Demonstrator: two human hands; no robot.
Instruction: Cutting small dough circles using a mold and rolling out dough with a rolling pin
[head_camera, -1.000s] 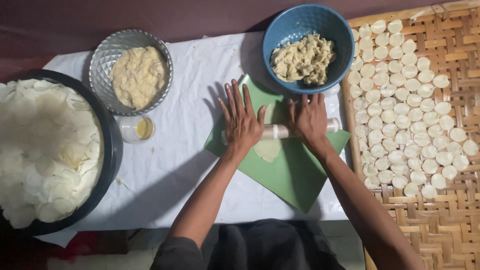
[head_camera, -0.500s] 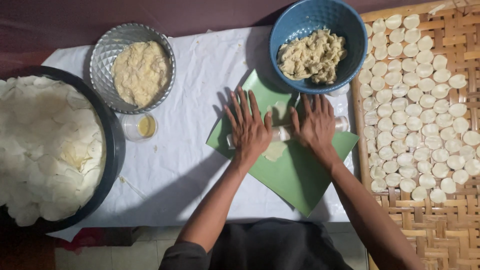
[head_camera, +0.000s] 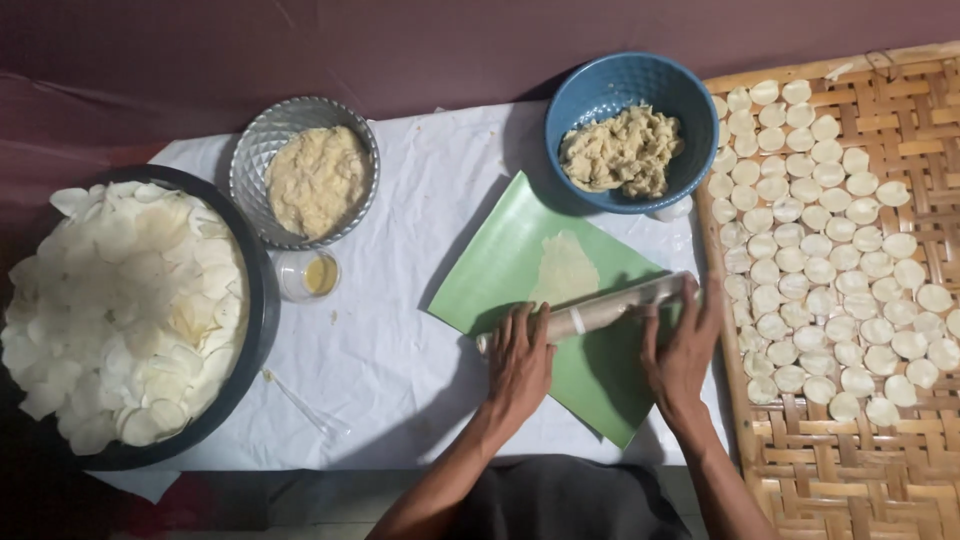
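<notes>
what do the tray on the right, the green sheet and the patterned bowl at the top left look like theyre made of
Tray: woven strips, probably bamboo, tan and matte, with an open basket weave showing.
Green sheet: smooth, faintly glossy; likely a banana leaf or plastic, hard to tell.
Patterned bowl: seemingly metal, grey and shiny, with a faceted embossed rim catching light.

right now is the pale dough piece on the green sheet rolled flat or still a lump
Flat. The pale dough piece lies spread thin on the green sheet, just beyond the slim rolling pin under both hands.
</notes>
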